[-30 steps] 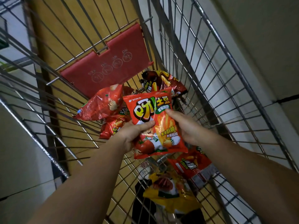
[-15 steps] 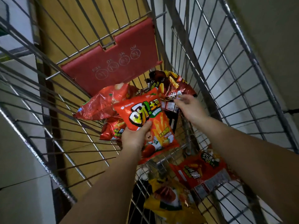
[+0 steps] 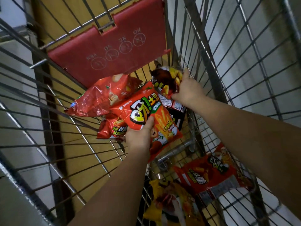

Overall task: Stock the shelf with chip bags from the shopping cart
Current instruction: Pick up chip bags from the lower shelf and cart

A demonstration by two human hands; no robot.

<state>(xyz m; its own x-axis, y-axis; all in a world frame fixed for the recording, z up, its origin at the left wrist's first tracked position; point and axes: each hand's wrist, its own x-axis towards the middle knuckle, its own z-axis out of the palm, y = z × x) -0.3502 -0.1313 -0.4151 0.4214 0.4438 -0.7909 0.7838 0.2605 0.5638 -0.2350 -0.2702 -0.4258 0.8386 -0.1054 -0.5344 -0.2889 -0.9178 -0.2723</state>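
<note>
I look down into a wire shopping cart (image 3: 231,66). My left hand (image 3: 138,137) grips an orange-red bag of fries-shaped chips (image 3: 156,119) by its lower left edge, thumb on the front. My right hand (image 3: 189,90) reaches farther in and grips a dark brown and yellow chip bag (image 3: 164,77) against the cart's right wall. Behind lie a shiny red bag (image 3: 104,97) and another red bag (image 3: 112,128) under the held one.
A red plastic child-seat flap (image 3: 110,43) hangs at the cart's far end. Below the wire floor lie a red bag (image 3: 211,173) and a yellow bag (image 3: 167,201). Wire walls close in left and right. A wooden panel (image 3: 68,111) shows behind the left bars.
My right hand let go of the orange-red bag, moved deeper into the cart and took hold of the dark bag. My left hand kept the orange-red bag, tilting it left.
</note>
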